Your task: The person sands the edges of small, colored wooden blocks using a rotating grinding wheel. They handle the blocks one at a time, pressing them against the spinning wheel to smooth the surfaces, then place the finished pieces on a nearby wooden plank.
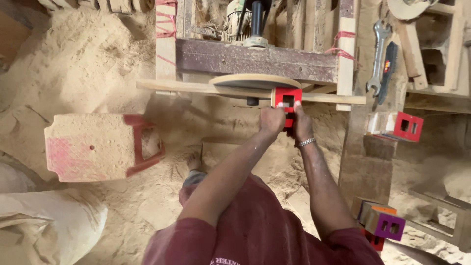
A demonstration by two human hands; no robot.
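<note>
You are gripping a red block (287,100) with both hands: your left hand (272,120) is clasping its lower left, your right hand (300,125) its lower right. You are pressing the block against the round sanding disc (255,81), just right of the disc's edge. Another red block (408,126) is sitting well right of the disc.

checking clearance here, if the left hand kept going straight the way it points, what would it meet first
The left hand points up-frame, already gripping the red block. Straight beyond it lies the round sanding disc, though depth is hard to judge.
</note>
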